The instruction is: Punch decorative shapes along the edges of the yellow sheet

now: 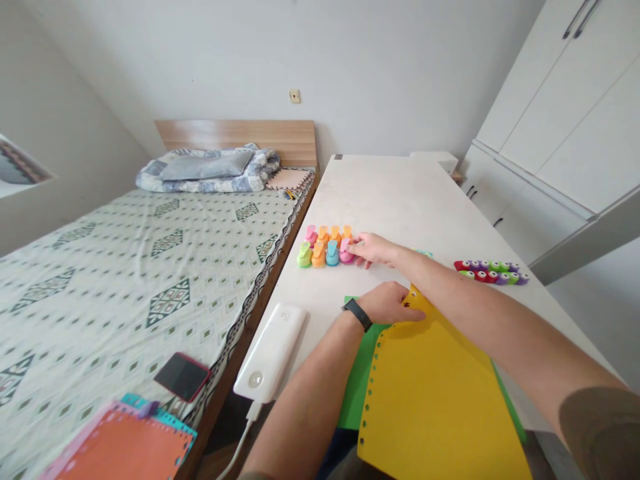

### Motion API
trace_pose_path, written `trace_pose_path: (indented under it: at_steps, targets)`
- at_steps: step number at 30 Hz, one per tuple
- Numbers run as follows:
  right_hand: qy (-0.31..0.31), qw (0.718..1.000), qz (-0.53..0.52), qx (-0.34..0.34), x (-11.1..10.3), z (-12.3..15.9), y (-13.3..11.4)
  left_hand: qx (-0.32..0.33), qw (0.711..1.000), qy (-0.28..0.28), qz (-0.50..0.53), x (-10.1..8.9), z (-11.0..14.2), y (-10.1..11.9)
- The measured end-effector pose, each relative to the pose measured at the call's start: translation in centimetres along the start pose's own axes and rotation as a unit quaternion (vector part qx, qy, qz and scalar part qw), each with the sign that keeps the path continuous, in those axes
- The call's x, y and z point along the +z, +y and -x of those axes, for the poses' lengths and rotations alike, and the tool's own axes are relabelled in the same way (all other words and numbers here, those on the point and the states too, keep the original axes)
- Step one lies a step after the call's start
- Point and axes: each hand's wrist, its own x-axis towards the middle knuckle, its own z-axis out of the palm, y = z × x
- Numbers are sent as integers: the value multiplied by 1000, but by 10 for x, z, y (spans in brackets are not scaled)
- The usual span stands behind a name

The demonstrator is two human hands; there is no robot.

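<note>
My left hand [393, 303], with a dark band on its wrist, is closed on the upper edge of a yellow sheet of paper [440, 393]. Small punched shapes run along the sheet's left edge and top corner. Beneath it lies a green sheet [353, 400]. Reaching farther forward, my right hand [373, 250] has its fingers closed round a pink craft punch [346, 251] at the right end of the front row. Beside that punch stand a blue punch [333, 253], an orange punch [319, 255] and a light green punch [305, 255]. Behind them is a second row.
Several small red, purple and green punches [493, 272] sit at the table's right. A white power bank [271, 352] with a cable lies at the left edge. On the bed [115, 267] are a phone [183, 376] and punched orange paper [130, 443]. White cabinets [565, 87] stand right.
</note>
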Motion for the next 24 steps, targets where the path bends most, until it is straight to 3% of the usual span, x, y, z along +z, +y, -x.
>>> trace_pose_path:
  at_steps: [7,11,18,24]
  targets:
    - [50,991,121,-13,4,-10,10,14,1000,-1,-26,2,-3,-4]
    - [54,993,105,-26,8,-15,12,41,999,5,0,6,-5,-8]
    - [42,994,91,-40,3,-4,13,17,1000,11,-6,4,-3,-5]
    - [56,970,227,-68,7,4,5,29,999,35,-4,4,-2,-1]
